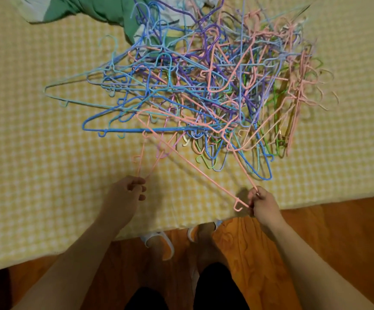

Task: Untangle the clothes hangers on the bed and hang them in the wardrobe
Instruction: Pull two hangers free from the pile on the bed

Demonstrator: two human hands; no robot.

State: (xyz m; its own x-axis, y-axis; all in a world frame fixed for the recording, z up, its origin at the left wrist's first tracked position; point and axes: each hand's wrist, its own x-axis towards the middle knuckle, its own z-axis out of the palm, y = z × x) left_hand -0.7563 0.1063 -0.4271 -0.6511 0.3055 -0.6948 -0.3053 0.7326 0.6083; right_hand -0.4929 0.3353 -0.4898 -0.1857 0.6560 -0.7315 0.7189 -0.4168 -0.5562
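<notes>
Head view: left hand point(129, 190) and right hand point(262, 202) each pinch pink hangers point(195, 168) below the tangle point(192, 86).

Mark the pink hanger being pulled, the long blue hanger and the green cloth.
pink hanger point(204, 173), head view: its long straight bar.
blue hanger point(150, 130), head view: its bottom bar.
green cloth point(96, 7), head view: its folded middle.

Both bare forearms reach forward from the lower edge of the view, spread apart; the left hand point(129, 190) is raised with the fingers curled, thumb and forefinger closed in a pinch grip at the top; the right hand point(264, 205) is turned inward, its fingers point(253, 196) bent tightly into a pinch grip; below, two legs in dark clothing and feet in white slippers.
</notes>
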